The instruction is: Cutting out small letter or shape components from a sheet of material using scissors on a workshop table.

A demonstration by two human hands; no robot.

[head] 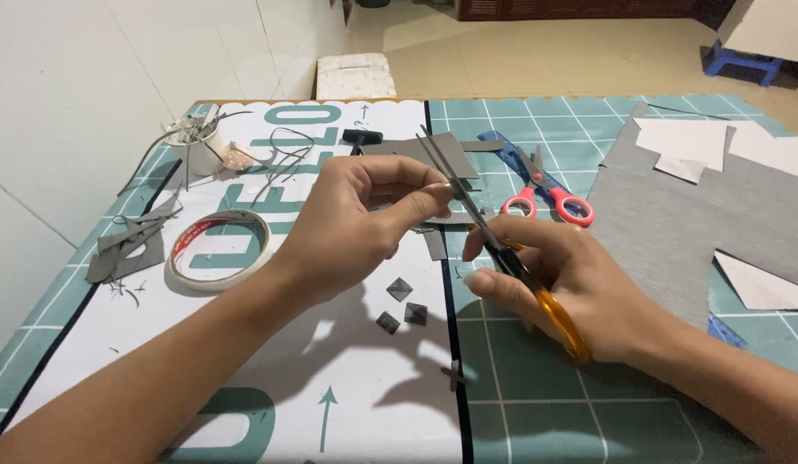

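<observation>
Gripping orange-handled scissors [502,249] in right hand [571,292], blades apart; left hand [356,223] pinches small grey piece [439,187] at blades, above bench [519,395].

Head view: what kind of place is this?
Likely a home craft table: a cutting mat covers it, with a tape roll, red scissors and grey sheet. The right hand holds orange scissors.
</observation>
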